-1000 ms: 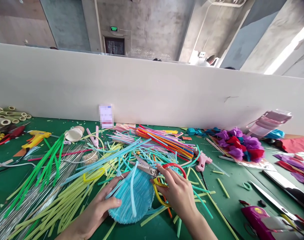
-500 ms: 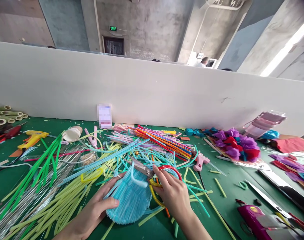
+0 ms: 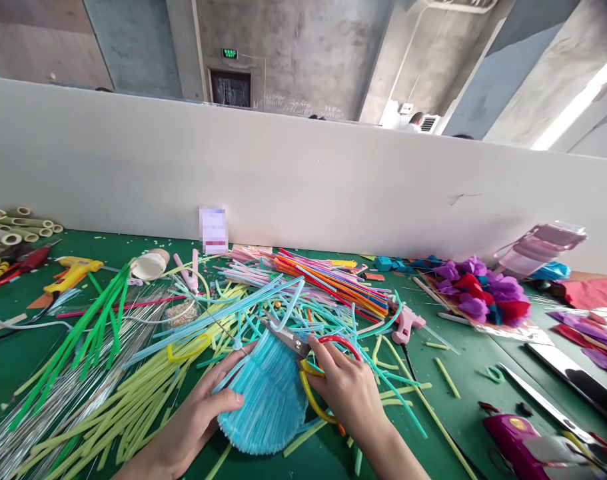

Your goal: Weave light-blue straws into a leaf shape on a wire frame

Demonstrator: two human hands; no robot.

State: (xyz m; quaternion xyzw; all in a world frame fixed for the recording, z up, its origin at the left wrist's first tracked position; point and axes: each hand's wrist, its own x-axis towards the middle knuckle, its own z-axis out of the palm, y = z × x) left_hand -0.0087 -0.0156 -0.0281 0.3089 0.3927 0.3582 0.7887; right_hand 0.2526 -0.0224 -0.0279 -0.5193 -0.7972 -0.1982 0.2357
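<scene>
My left hand is closed on the left edge of a light blue fan-shaped piece made of pipe cleaners, thumb on its front face. In my right hand is a pair of scissors with red and yellow handles. Its metal blades lie across the upper edge of the blue piece and point up to the left. A loose blue pipe cleaner sticks up beside the blades. How far apart the blades are is hard to make out.
Yellow-green pipe cleaners and green ones spread at left, near a yellow glue gun. A pink glue gun, purple and red flowers, larger scissors and a magenta tool lie right. A white partition stands behind.
The blue pipe cleaner that curled down over the fan-shaped piece now stands upward by the blades. The whole view has shifted slightly. Both hands keep their holds.
</scene>
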